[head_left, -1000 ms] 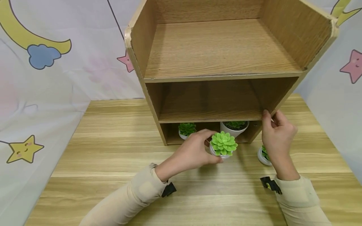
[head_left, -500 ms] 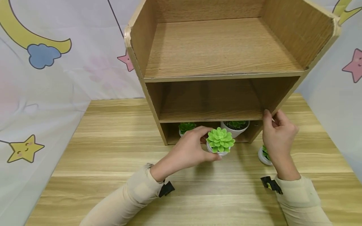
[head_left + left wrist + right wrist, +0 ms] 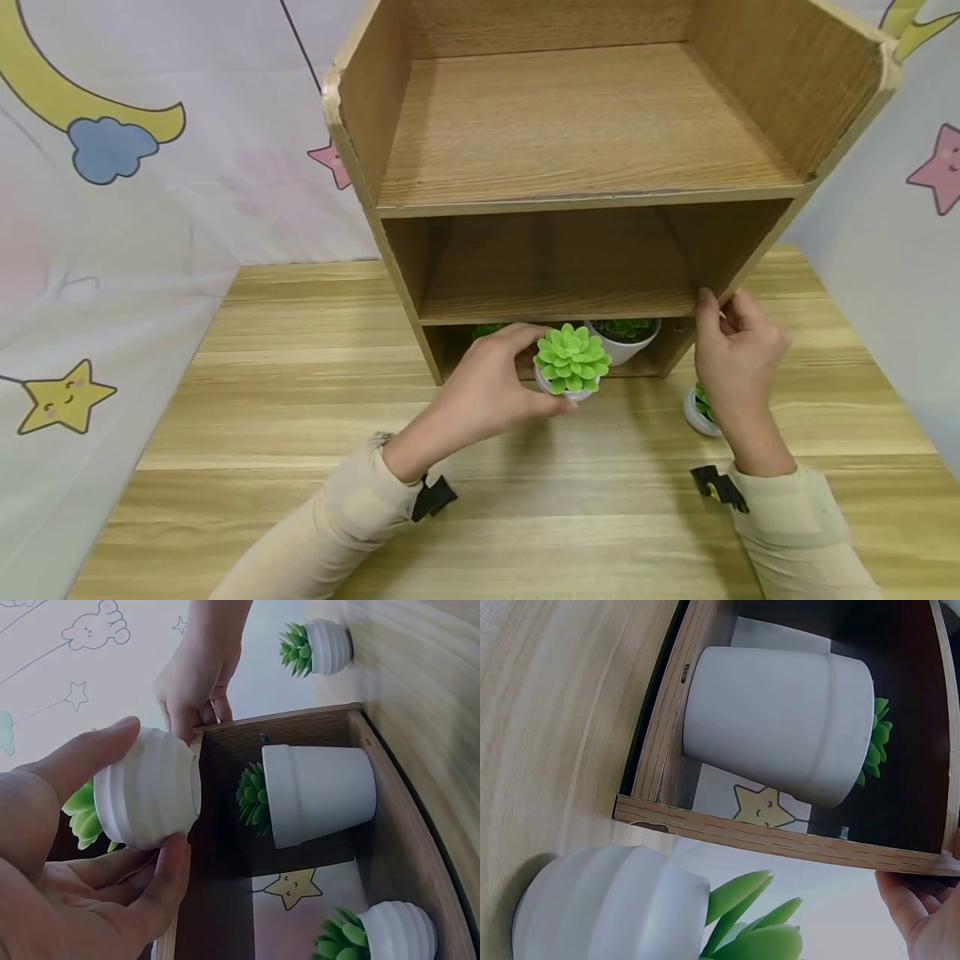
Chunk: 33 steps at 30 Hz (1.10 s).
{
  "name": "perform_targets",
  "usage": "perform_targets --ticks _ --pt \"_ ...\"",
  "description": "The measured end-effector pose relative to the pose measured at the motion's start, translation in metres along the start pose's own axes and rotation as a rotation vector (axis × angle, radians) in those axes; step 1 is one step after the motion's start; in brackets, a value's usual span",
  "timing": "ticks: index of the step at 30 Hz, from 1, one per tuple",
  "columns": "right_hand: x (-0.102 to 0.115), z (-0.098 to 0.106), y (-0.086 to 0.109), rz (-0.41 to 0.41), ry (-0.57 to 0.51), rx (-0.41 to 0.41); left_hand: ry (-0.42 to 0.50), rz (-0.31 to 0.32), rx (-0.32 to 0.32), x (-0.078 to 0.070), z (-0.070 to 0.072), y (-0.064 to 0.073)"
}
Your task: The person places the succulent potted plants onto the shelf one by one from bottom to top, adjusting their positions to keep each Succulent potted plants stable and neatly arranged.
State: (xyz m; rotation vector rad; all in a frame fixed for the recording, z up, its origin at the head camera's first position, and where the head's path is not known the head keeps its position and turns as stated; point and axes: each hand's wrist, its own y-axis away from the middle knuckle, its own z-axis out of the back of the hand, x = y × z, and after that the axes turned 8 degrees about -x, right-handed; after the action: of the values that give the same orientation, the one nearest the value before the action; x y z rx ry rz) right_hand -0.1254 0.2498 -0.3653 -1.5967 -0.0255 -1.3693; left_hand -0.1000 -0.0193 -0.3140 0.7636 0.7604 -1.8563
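Note:
My left hand (image 3: pixel 491 377) grips a small white ribbed pot holding a bright green succulent (image 3: pixel 572 360), thumb on one side and fingers on the other. It is raised in front of the wooden shelf unit (image 3: pixel 592 201), close to the lowest compartment. My right hand (image 3: pixel 738 367) pinches the front edge of the unit's right side panel, level with the middle board. Inside the lowest compartment stand a larger smooth white pot with a dark green plant (image 3: pixel 322 795) and, to its left, a small ribbed potted succulent (image 3: pixel 397 934), mostly hidden by my left hand in the head view.
Another small ribbed potted succulent (image 3: pixel 702 412) stands on the wood-grain table (image 3: pixel 300 367), just right of the unit and partly behind my right hand. A white patterned cloth (image 3: pixel 225 167) hangs behind and beside the table.
My left hand has moved left and slightly up with the potted succulent, covering more of the small plant in the lowest compartment. The right hand keeps its place on the side panel.

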Motion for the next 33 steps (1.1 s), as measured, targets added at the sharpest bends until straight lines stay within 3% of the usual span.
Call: perform_targets --ticks 7,19,33 --pt "0.000 0.000 -0.001 0.000 -0.003 0.001 0.040 -0.014 -0.034 -0.001 0.007 -0.001" --pt "-0.001 0.000 -0.001 -0.010 -0.008 0.011 -0.069 0.019 -0.108 -0.001 0.022 -0.003" --pt "-0.002 0.000 0.000 0.003 -0.004 0.001 -0.035 0.036 -0.145 -0.002 0.028 -0.004"
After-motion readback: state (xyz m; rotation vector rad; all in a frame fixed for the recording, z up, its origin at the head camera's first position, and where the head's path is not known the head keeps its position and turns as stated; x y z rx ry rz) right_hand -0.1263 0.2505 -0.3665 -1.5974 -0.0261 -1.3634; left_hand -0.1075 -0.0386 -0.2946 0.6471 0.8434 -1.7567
